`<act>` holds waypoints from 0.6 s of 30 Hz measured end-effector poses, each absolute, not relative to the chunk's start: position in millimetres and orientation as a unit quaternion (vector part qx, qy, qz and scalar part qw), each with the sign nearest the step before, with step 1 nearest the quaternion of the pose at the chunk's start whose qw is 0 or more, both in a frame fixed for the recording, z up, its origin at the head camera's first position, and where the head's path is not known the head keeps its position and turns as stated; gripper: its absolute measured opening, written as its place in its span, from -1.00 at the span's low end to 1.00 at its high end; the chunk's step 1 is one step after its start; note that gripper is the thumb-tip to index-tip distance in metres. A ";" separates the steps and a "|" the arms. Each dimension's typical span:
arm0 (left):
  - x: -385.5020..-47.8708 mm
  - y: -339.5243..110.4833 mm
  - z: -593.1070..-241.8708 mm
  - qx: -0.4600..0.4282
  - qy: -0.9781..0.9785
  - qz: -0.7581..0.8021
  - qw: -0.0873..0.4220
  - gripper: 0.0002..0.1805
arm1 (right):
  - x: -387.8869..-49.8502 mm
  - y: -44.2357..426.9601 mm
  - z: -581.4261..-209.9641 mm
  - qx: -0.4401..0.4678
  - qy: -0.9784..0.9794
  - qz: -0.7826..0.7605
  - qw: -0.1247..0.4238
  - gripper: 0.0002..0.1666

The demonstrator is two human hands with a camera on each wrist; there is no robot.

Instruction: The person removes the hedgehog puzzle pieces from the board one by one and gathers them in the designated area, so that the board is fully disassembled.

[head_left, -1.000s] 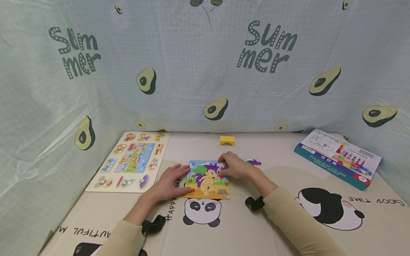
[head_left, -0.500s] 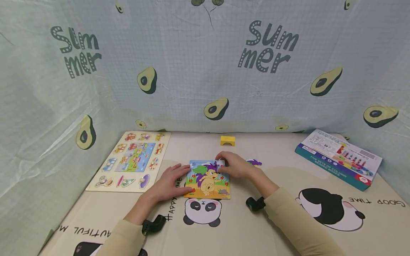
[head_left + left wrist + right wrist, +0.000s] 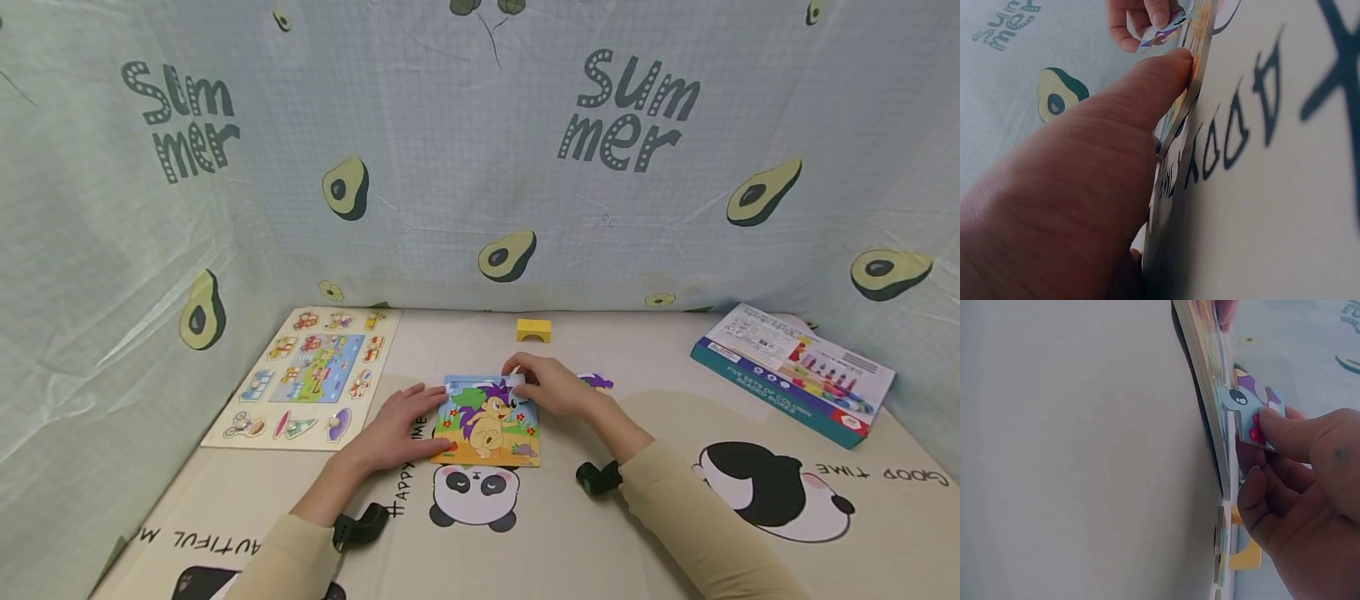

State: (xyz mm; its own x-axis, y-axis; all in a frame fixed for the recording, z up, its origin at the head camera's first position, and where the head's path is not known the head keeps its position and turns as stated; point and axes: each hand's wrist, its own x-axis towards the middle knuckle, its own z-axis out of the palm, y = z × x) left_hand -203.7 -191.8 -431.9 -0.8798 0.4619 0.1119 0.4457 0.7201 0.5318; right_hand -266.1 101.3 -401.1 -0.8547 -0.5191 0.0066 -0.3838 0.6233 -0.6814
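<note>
Right hand point(image 3: 551, 387) pinches an eye-printed piece point(image 3: 1252, 403) at the upper-right corner of the hedgehog puzzle point(image 3: 486, 442); left hand point(image 3: 393, 427) touches its left edge. Assembly appears mostly complete; held piece and loose purple piece point(image 3: 598, 382) apparently remain.

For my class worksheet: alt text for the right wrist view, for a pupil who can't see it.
A right hand pinches a puzzle piece showing an eye and red shapes, close to a board seen nearly edge-on. A yellow block shows lower down.

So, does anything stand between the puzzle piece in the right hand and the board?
Nothing visible. The right hand pinches the puzzle piece, tilted, at the far right corner of the board; the left hand rests at the opposite side.
</note>
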 end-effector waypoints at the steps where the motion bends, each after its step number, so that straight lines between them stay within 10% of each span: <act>1: -203.7 -191.9 -431.9 0.244 0.927 0.283 0.015 -0.14 | -266.2 101.8 -401.0 -0.250 0.895 -0.357 0.095 -0.71; 18: -203.2 -191.4 -430.8 0.239 0.929 0.282 0.016 -0.13 | -266.6 121.0 -397.9 -0.240 0.878 -0.408 0.074 -0.71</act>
